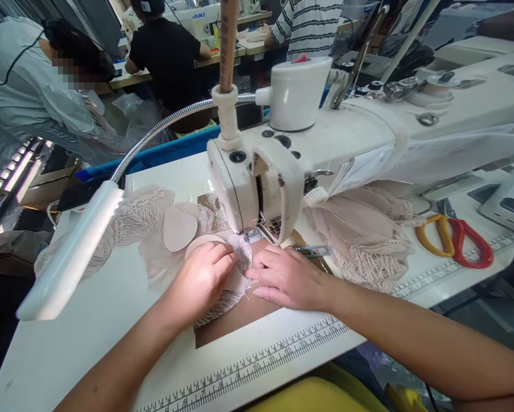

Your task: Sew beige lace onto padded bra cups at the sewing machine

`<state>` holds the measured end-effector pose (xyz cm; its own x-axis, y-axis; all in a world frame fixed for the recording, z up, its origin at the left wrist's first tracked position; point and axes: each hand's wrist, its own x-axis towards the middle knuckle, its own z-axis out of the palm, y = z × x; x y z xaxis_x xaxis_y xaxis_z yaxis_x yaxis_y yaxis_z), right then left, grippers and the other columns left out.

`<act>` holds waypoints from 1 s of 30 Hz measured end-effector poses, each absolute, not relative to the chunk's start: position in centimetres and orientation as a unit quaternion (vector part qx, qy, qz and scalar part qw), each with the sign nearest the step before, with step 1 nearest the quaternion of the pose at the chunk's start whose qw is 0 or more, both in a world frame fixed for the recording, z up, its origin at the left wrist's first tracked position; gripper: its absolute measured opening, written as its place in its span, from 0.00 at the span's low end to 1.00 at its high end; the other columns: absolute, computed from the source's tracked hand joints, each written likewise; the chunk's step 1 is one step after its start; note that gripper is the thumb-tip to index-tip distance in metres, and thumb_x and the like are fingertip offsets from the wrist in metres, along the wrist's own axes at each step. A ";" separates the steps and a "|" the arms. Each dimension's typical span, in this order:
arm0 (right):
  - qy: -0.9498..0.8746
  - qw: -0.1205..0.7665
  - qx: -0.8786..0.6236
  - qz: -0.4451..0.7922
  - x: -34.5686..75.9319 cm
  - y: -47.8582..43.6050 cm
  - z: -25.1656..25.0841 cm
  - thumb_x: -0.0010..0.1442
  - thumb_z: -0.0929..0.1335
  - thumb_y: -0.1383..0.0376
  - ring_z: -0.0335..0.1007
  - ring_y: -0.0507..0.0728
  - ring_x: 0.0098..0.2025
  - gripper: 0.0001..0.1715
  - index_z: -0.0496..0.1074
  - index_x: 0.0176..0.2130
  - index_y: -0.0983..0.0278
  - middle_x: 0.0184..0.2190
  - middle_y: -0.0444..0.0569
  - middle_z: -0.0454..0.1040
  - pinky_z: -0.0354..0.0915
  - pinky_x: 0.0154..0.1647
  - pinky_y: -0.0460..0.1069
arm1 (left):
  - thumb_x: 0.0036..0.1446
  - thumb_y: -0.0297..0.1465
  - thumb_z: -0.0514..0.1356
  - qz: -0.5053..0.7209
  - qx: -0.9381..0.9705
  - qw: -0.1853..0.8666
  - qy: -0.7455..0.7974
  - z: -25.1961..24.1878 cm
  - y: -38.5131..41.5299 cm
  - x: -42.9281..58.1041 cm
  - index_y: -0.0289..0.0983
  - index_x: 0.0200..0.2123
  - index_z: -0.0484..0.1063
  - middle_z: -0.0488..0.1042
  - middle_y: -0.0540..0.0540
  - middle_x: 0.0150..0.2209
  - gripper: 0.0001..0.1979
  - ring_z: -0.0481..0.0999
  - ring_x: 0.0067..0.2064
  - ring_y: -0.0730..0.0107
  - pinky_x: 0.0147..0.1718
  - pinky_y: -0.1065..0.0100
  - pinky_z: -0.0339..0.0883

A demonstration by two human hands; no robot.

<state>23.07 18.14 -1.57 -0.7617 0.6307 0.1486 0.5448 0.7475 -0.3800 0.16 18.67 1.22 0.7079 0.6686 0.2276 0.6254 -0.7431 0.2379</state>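
A beige lace piece with a smooth rounded pad (pixel 236 281) lies under the needle end of a white sewing machine (pixel 257 189). My left hand (pixel 208 274) is closed on its left side, fingertips bunched on the pad just in front of the presser foot. From the right, my right hand (pixel 289 277) grips the lace edge between its fingers and thumb, close to the needle area. The fingertips of both hands are partly hidden. More beige lace with a loose oval pad (pixel 180 229) spreads to the left of the machine head.
Gathered beige lace fabric (pixel 364 234) lies right of the needle, by scissors with red and yellow handles (pixel 454 243). A lamp on a bendy neck (pixel 72 252) reaches over the left side. A printed ruler (pixel 257 366) follows the table's front edge. Several people sit or stand behind.
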 end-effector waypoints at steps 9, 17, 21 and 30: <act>-0.909 0.195 -0.340 0.143 23.5 18.6 -1.4 0.63 0.62 0.67 0.57 0.54 0.32 0.12 0.75 0.39 0.65 0.32 0.48 0.71 0.51 0.35 0.50 | 0.60 0.23 0.52 0.108 0.925 0.050 0.362 -0.8 18.6 0.5 0.32 0.49 0.71 0.74 0.37 0.42 0.15 0.69 0.39 0.60 0.36 0.59 0.65; -0.889 0.183 -0.409 0.094 23.4 19.1 -1.4 0.61 0.61 0.69 0.59 0.57 0.37 0.13 0.74 0.39 0.64 0.33 0.51 0.71 0.54 0.39 0.51 | 0.58 0.22 0.54 0.089 0.934 0.037 0.345 -1.3 18.3 0.7 0.36 0.55 0.68 0.72 0.37 0.46 0.22 0.69 0.41 0.57 0.40 0.57 0.64; -0.889 0.170 -0.415 0.092 23.1 19.1 -1.3 0.62 0.61 0.69 0.60 0.59 0.40 0.15 0.73 0.45 0.64 0.35 0.52 0.71 0.54 0.42 0.52 | 0.57 0.22 0.54 0.092 0.938 0.037 0.332 -1.3 18.2 0.7 0.37 0.56 0.67 0.69 0.36 0.54 0.23 0.69 0.47 0.55 0.43 0.55 0.63; -0.901 0.149 -0.398 0.091 22.7 19.0 -1.2 0.64 0.60 0.69 0.57 0.55 0.33 0.15 0.73 0.45 0.65 0.34 0.50 0.71 0.52 0.34 0.50 | 0.56 0.21 0.52 0.080 0.938 0.051 0.333 -1.6 18.6 0.5 0.34 0.59 0.64 0.66 0.39 0.60 0.26 0.69 0.49 0.54 0.45 0.54 0.64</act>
